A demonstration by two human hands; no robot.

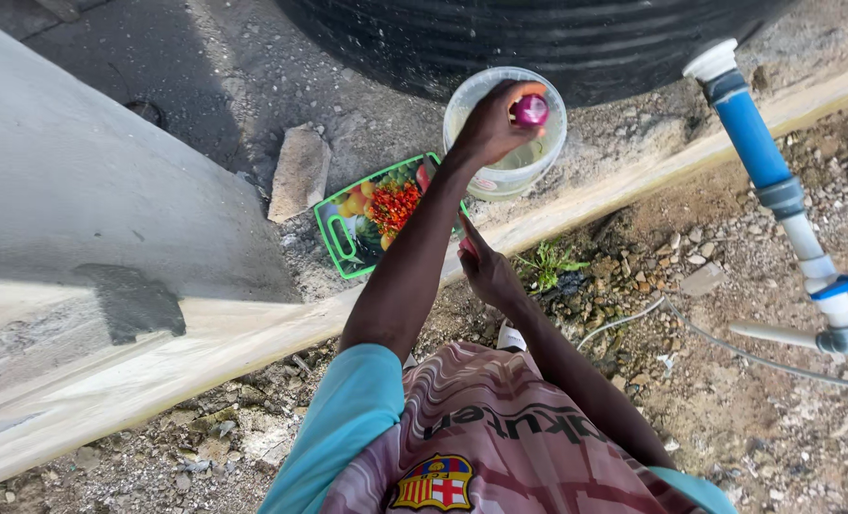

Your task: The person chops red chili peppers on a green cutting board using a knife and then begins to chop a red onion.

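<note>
My left hand (488, 128) reaches out over a clear plastic bowl (549, 143) that holds some yellowish water, and its fingers grip a small purple onion (530, 110) above the bowl. A green-rimmed cutting board (371, 214) printed with fruit and vegetables lies on the concrete beside the bowl, partly under my left forearm. My right hand (488, 271) is lower, near the board's right edge, with fingers stretched toward it. A small reddish bit shows at its fingertips; what it holds, if anything, is hidden by my left arm.
A big black ribbed tank (538, 38) stands just behind the bowl. A blue and white pipe (776, 171) with a valve runs down the right. A flat stone (298, 171) lies left of the board. A pale kerb (205, 343) crosses the gravel ground.
</note>
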